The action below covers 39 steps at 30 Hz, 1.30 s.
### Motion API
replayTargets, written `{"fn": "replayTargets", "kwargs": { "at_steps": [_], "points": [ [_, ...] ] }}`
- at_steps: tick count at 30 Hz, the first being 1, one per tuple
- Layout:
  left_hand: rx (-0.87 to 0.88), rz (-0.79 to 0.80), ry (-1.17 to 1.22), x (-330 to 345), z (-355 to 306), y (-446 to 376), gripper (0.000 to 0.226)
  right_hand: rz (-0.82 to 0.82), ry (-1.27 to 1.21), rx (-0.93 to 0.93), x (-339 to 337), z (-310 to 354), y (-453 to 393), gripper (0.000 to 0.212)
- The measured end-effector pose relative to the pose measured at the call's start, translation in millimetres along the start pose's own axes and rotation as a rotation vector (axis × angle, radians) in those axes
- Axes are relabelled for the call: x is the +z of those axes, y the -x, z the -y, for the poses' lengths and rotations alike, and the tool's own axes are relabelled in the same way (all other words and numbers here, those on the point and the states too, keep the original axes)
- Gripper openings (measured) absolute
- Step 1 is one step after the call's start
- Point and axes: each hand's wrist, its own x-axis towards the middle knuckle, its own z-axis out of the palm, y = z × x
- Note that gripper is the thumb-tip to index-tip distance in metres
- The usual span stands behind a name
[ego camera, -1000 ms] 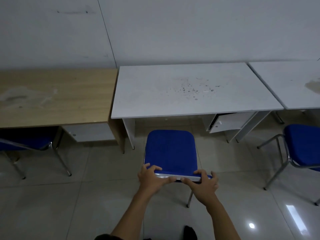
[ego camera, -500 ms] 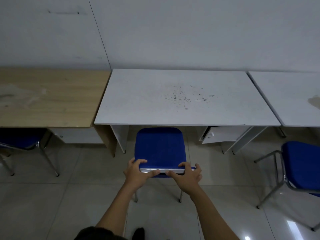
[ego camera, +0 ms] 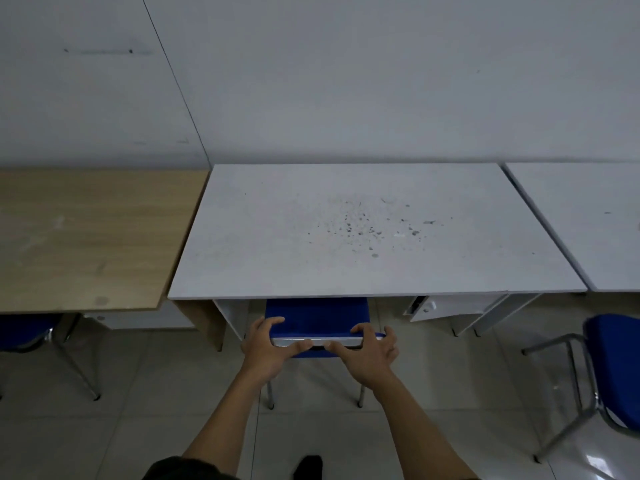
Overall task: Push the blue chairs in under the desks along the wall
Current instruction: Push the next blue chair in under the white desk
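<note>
Fingers of left hand (ego camera: 266,344) and right hand (ego camera: 372,348) were clamped on blue chair (ego camera: 317,315) backrest rail, seat half under white bench (ego camera: 363,233); risk: knuckles or backrest striking bench edge if pushed further.

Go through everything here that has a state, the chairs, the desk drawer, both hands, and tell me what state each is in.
Middle blue chair: seat partly under the white desk, back still out.
Left hand: gripping the chair back.
Right hand: gripping the chair back.
Left blue chair: seat partly under the wooden desk.
Right blue chair: out on the floor, not pushed in.
Drawer unit: front ajar.
</note>
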Motion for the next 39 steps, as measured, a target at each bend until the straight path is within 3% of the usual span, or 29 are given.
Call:
{"fn": "replayTargets", "kwargs": {
  "at_steps": [14,20,25,29,35,39],
  "points": [
    [0.026,-0.008,-0.027,-8.5,-30.0,-86.4,0.109,-0.033,0.024,0.011,1.3,50.7,-79.0,0.061],
    [0.011,0.004,-0.026,-10.0,-35.7,-80.3,0.093,0.060,0.025,0.024,-15.1,60.7,-67.6,0.064],
    [0.051,-0.131,-0.016,17.4,-40.9,-45.7,0.056,-0.120,-0.363,-0.075,-36.3,41.7,-32.3,0.053],
    [0.065,-0.167,0.055,66.3,-66.9,-6.7,0.051,-0.140,-0.529,-0.021,-65.8,23.3,-7.2,0.048],
    [0.242,0.096,0.141,159.8,-142.3,36.0,0.027,-0.299,-0.649,0.006,-166.6,-28.5,19.7,0.028],
    [0.273,0.282,0.160,226.8,-198.1,78.1,0.019,-0.416,-0.696,0.022,-245.1,-74.3,46.9,0.026]
  ]
}}
